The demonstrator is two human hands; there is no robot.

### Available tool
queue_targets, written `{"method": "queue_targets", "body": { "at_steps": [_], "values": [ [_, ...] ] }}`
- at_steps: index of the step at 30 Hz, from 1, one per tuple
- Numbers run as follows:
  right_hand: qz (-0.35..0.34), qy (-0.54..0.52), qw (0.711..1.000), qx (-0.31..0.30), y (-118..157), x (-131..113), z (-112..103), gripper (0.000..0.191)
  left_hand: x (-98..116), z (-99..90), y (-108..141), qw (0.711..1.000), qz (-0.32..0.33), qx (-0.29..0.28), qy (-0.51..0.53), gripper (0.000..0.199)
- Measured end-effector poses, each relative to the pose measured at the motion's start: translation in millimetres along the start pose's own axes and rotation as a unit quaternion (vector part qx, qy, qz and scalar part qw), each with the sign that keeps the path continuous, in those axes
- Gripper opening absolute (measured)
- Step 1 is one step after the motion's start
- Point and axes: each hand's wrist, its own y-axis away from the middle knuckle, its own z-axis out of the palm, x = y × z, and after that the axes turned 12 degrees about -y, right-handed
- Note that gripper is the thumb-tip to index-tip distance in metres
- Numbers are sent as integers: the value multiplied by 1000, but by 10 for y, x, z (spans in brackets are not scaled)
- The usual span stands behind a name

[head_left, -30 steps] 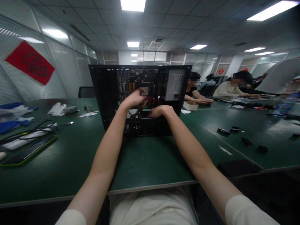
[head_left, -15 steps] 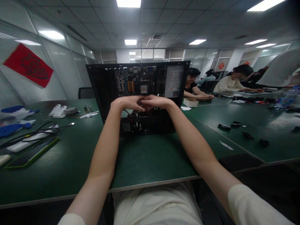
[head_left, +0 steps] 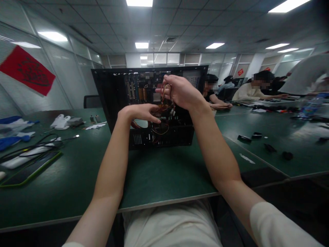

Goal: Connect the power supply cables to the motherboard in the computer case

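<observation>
A black computer case [head_left: 102, 99] stands open-sided in front of me, its motherboard [head_left: 133, 82] facing my way. My right hand [head_left: 181, 92] is raised before the board, fingers curled round a loop of thin cables [head_left: 166, 92]. White connectors hang from these wires below the fingers. My left hand [head_left: 141, 112] reaches in lower down, its fingers at the same bundle and its thumb stretched beneath. The left fingertips are partly hidden among the wires. A thin wire loop droops below the left thumb, in front of the case's lower part.
On the green table [head_left: 164, 175], a phone-like device with a green edge [head_left: 33, 168], cables [head_left: 46, 145] and plastic bags [head_left: 15, 132] lie at left. Small black parts [head_left: 269, 147] lie at right. Other people [head_left: 246, 91] sit farther back at right.
My right hand has risen from beside the left hand, drawing a loop of cables upward. The left hand stays almost in place. A thin wire loop now shows below it.
</observation>
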Motion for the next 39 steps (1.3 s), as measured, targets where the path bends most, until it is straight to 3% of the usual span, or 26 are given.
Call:
{"method": "queue_targets", "body": {
  "at_steps": [7,11,15,18,21,26,29,33,39],
  "values": [
    [-34,-43,998,-6,206,-341,-89,37,203,-76,17,996,51,72,29,24],
    [-39,-50,998,12,247,-394,-124,28,338,-156,138,977,99,143,124,31],
    [-42,-2,999,12,277,-396,-157,19,417,-265,321,950,86,254,160,40],
    [-51,40,998,-7,346,-436,-190,25,403,-369,492,919,90,350,155,47],
    [-48,47,998,-11,434,-498,-198,29,342,-465,674,895,95,405,158,50],
    [-81,74,993,-44,435,-498,-187,34,265,-538,900,906,82,391,141,55],
    [-114,41,992,20,290,-430,-241,32,264,-526,948,913,65,379,133,54],
    [-143,-80,979,124,135,-421,-342,17,269,-506,934,910,64,384,143,42],
    [-165,-128,972,109,310,-583,-336,13,307,-528,951,903,90,391,154,33]
  ]
}}
